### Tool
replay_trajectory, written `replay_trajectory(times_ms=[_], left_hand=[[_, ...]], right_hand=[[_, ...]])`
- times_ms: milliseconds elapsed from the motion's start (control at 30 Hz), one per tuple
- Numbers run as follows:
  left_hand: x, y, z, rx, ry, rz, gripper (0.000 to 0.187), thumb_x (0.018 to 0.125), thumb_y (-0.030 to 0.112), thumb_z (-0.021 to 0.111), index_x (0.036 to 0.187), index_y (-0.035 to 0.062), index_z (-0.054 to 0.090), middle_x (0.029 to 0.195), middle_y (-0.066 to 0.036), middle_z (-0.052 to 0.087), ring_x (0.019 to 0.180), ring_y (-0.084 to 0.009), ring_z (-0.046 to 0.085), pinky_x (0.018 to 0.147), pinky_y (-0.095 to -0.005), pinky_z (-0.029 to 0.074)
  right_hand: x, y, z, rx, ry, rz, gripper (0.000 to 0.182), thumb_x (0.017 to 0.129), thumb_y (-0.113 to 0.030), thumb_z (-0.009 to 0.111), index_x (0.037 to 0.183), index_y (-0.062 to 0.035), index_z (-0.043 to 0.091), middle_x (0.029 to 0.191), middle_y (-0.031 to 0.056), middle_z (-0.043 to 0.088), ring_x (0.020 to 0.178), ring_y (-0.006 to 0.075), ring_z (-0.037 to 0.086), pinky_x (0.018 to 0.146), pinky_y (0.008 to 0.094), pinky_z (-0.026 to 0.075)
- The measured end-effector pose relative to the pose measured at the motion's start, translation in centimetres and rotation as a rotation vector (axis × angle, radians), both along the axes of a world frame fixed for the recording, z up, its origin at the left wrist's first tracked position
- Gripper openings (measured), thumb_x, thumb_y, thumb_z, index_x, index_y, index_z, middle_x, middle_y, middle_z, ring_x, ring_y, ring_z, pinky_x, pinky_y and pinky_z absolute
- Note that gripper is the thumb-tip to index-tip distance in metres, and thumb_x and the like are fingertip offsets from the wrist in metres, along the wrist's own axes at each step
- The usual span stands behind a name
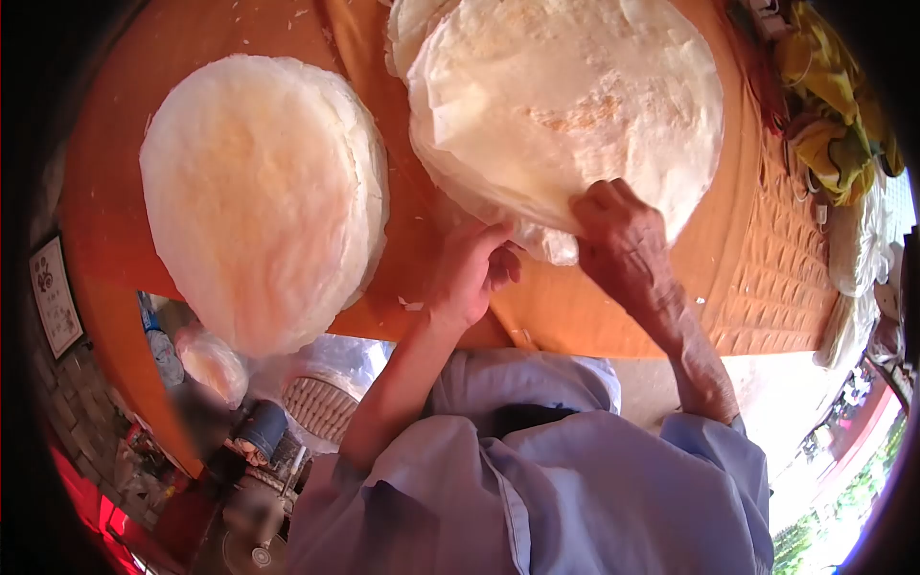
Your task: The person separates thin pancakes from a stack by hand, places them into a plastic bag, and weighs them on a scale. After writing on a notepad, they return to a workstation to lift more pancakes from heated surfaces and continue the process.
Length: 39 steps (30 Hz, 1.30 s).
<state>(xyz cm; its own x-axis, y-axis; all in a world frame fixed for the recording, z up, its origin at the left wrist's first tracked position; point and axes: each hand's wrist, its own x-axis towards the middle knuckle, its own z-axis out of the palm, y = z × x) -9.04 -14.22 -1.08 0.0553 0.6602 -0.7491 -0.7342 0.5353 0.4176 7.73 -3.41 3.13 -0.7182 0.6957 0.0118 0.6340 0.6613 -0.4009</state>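
Note:
A broad stack of thin, pale round flatbreads (565, 105) lies on an orange cloth in front of me, its top sheet browned in patches. My right hand (625, 235) is closed at the near edge of this stack, knuckles up, pinching the rim of a flatbread. Just left of it, my left hand (470, 273) has curled fingers, with thumb and forefinger closed on the stack's lower left edge, where a folded flap hangs. The fingertips of both hands are partly hidden. A second stack of flatbreads (259, 201) stands on the left, touched by neither hand.
The orange cloth (767, 240) covers the table, its near edge close to my body. Yellow-green fabric (829, 96) and plastic bags (853, 249) sit at the right. Below the left side are a wrapped bag (213, 364), a woven stool (324, 407) and a blue cylindrical object (261, 428).

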Motion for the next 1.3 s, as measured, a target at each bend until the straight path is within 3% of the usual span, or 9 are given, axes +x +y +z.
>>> replay_trajectory(times_ms=[233,300,433,533,600,767,1067,1167,1300], left_hand=[[0.8,1.7,0.8,0.207,-0.066,0.075,0.020,0.091,0.017,0.055,0.108,0.0076,0.059,0.097,-0.004,0.064,0.080,-0.0116,0.063,0.062,-0.0236,0.044],[0.7,2.3,1.1,0.267,-0.071,0.037,0.029,0.091,0.019,0.055,0.117,0.0060,0.055,0.110,-0.005,0.062,0.098,-0.0164,0.061,0.081,-0.0306,0.046],[0.3,3.0,0.1,0.208,0.088,0.016,0.033,0.094,0.021,0.053,0.122,0.0040,0.052,0.113,-0.011,0.061,0.103,-0.0230,0.061,0.088,-0.0347,0.047],[-0.5,3.0,-0.5,0.141,0.178,0.037,0.035,0.094,0.021,0.053,0.123,0.0024,0.050,0.112,-0.012,0.060,0.102,-0.0231,0.061,0.086,-0.0355,0.049],[-0.7,3.8,-0.2,0.175,0.253,0.081,0.036,0.094,0.021,0.055,0.123,0.0007,0.050,0.111,-0.012,0.060,0.101,-0.0231,0.062,0.084,-0.0356,0.050],[-1.1,4.4,0.7,0.015,0.436,0.218,0.030,0.090,0.015,0.058,0.115,-0.0018,0.054,0.101,-0.009,0.061,0.095,-0.0209,0.062,0.079,-0.0331,0.052],[-1.1,5.8,-1.2,0.113,0.101,0.293,0.013,0.091,0.012,0.057,0.099,0.0015,0.056,0.094,-0.007,0.060,0.086,-0.0190,0.062,0.079,-0.0332,0.053],[-0.5,6.4,-1.3,0.210,0.098,0.320,0.012,0.091,0.012,0.054,0.099,0.0027,0.057,0.096,-0.006,0.060,0.088,-0.0172,0.060,0.080,-0.0345,0.052],[-0.8,6.7,-1.0,0.314,0.020,0.349,0.019,0.094,0.009,0.050,0.111,0.0031,0.054,0.105,-0.006,0.062,0.094,-0.0169,0.062,0.084,-0.0338,0.053]], right_hand=[[0.5,-1.3,-0.9,0.106,0.109,-0.047,0.030,0.070,-0.008,0.064,0.100,-0.0039,0.065,0.097,0.0158,0.062,0.092,0.0329,0.060,0.072,0.0401,0.052],[1.2,0.3,-1.9,0.043,0.122,-0.084,0.027,0.071,-0.007,0.062,0.098,-0.0063,0.065,0.094,0.0141,0.063,0.090,0.0320,0.061,0.071,0.0403,0.052],[1.4,6.2,8.4,0.133,0.061,-0.199,0.009,0.080,-0.003,0.061,0.087,-0.0002,0.066,0.070,0.0213,0.060,0.062,0.0342,0.062,0.057,0.0374,0.049],[0.6,5.8,15.9,0.292,-0.102,-0.553,0.018,0.080,-0.002,0.062,0.097,0.0016,0.067,0.078,0.0202,0.066,0.066,0.0261,0.068,0.060,0.0336,0.052],[0.6,5.2,16.7,0.373,-0.018,-0.342,0.017,0.079,-0.003,0.063,0.096,0.0011,0.067,0.078,0.0202,0.066,0.065,0.0288,0.066,0.062,0.0341,0.051],[0.6,7.1,8.8,-0.202,-0.107,-0.272,0.016,0.082,-0.016,0.065,0.088,-0.0018,0.066,0.071,0.0242,0.058,0.057,0.0366,0.055,0.057,0.0407,0.045],[-0.1,12.1,18.1,0.652,-0.159,-0.259,0.012,0.078,-0.016,0.060,0.082,-0.0063,0.064,0.067,0.0169,0.062,0.060,0.0307,0.060,0.055,0.0394,0.047],[-1.8,11.4,14.2,0.665,-0.192,-0.061,0.007,0.076,-0.011,0.056,0.079,-0.0084,0.062,0.064,0.0150,0.061,0.058,0.0291,0.061,0.052,0.0397,0.046],[-2.9,10.8,-1.9,0.187,-0.232,-0.042,0.007,0.071,-0.003,0.054,0.067,-0.0065,0.059,0.061,0.0141,0.058,0.057,0.0329,0.059,0.053,0.0420,0.049]])
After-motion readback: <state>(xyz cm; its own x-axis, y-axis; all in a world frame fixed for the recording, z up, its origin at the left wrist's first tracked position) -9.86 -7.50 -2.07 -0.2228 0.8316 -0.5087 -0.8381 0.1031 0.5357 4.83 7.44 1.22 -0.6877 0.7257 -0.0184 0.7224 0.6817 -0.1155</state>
